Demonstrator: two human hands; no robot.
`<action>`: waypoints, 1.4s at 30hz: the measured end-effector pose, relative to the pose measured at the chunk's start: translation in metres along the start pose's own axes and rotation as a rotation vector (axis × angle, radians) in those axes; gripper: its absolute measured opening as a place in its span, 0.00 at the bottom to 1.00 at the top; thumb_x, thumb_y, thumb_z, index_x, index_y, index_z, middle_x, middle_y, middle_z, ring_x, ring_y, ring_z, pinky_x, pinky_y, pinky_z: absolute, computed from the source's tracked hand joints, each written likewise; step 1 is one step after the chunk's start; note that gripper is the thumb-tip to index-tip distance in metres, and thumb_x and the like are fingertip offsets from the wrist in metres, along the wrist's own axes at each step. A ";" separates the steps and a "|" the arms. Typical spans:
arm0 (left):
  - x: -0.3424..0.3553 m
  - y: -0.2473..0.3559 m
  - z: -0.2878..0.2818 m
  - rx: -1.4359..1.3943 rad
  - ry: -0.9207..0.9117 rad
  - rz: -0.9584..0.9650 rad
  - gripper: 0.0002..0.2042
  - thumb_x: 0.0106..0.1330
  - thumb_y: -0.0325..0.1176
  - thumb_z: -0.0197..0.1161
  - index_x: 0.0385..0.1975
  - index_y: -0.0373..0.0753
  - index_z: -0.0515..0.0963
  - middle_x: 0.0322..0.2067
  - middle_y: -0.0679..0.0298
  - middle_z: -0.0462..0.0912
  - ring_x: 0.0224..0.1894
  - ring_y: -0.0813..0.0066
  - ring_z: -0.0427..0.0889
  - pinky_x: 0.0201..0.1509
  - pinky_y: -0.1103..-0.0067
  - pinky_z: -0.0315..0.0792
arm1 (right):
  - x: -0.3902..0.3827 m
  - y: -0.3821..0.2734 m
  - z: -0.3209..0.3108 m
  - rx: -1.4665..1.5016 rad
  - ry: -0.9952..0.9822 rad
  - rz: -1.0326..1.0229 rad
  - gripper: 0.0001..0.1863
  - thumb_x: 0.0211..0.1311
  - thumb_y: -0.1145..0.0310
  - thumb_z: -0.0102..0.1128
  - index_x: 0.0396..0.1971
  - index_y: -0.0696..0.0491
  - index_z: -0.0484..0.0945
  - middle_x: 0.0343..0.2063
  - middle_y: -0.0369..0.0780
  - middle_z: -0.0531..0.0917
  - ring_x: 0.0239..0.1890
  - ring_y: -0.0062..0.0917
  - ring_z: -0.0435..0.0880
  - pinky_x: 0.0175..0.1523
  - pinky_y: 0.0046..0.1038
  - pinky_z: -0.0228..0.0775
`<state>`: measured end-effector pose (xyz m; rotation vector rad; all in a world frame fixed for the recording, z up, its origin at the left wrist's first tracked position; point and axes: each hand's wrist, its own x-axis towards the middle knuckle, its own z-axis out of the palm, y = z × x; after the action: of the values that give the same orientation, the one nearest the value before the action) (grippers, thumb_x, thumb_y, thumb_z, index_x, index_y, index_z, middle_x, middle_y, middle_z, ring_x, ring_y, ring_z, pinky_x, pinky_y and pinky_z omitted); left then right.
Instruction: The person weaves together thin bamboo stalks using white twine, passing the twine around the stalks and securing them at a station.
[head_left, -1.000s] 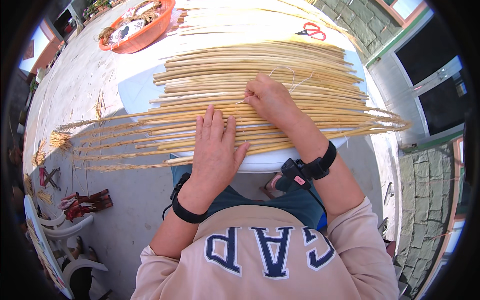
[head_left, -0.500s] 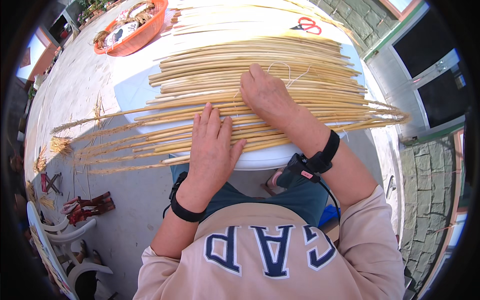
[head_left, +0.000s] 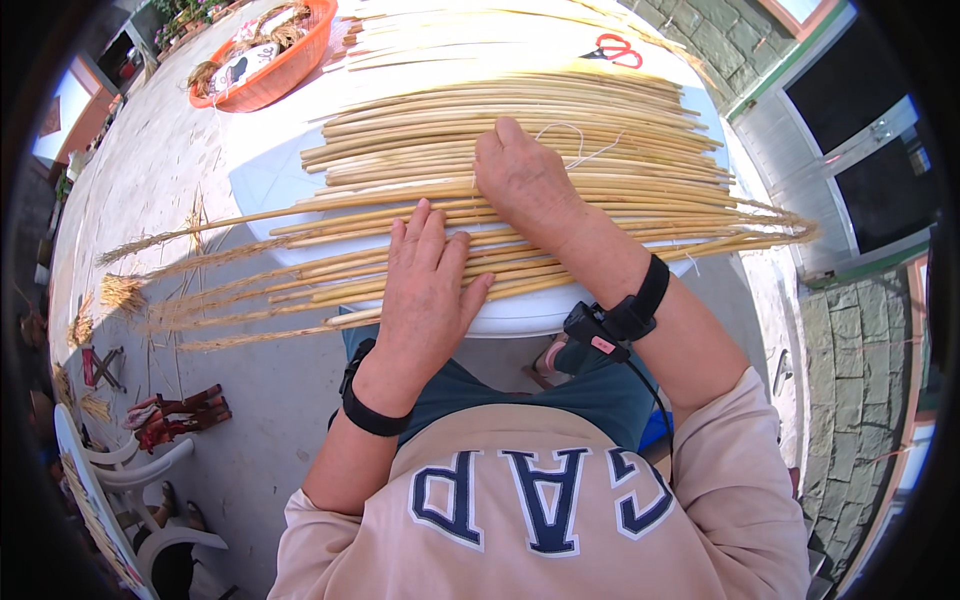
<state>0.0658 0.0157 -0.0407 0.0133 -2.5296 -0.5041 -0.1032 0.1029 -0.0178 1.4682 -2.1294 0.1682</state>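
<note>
A row of straw-coloured plant stalks (head_left: pixel 400 150) lies side by side across a white table (head_left: pixel 515 325). Some of the nearer ones end in wispy seed heads at the left, others at the right. My left hand (head_left: pixel 428 285) rests flat on the near stalks, fingers stretched out. Above and to its right, my right hand (head_left: pixel 528 182) is closed over the middle of the row, its fingertips pinched together. A thin white thread (head_left: pixel 582 150) loops out beside that fist, and a bit of it shows at the fingertips; the exact grip is hidden.
Red-handled scissors (head_left: pixel 612 50) lie at the table's far right. An orange basin (head_left: pixel 262 92) with bundled items stands at the far left. On the ground to the left are a folded red stool (head_left: pixel 180 415), straw tufts (head_left: pixel 122 293) and a white chair (head_left: pixel 150 470).
My right hand has shifted slightly left and away from me, still closed. My left hand stays almost in place, and the nearest stalks have shifted slightly.
</note>
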 end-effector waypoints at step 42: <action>0.014 -0.003 0.000 0.025 0.035 -0.042 0.22 0.52 0.37 0.70 0.44 0.33 0.75 0.46 0.51 0.70 0.52 0.51 0.67 0.55 0.64 0.62 | 0.000 -0.008 0.003 0.103 0.082 0.155 0.07 0.48 0.77 0.57 0.28 0.61 0.71 0.30 0.45 0.71 0.33 0.33 0.80 0.33 0.29 0.78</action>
<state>0.0533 0.0109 -0.0345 0.0846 -2.5056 -0.4843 -0.0969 0.0987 -0.0222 1.3276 -2.1954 0.3933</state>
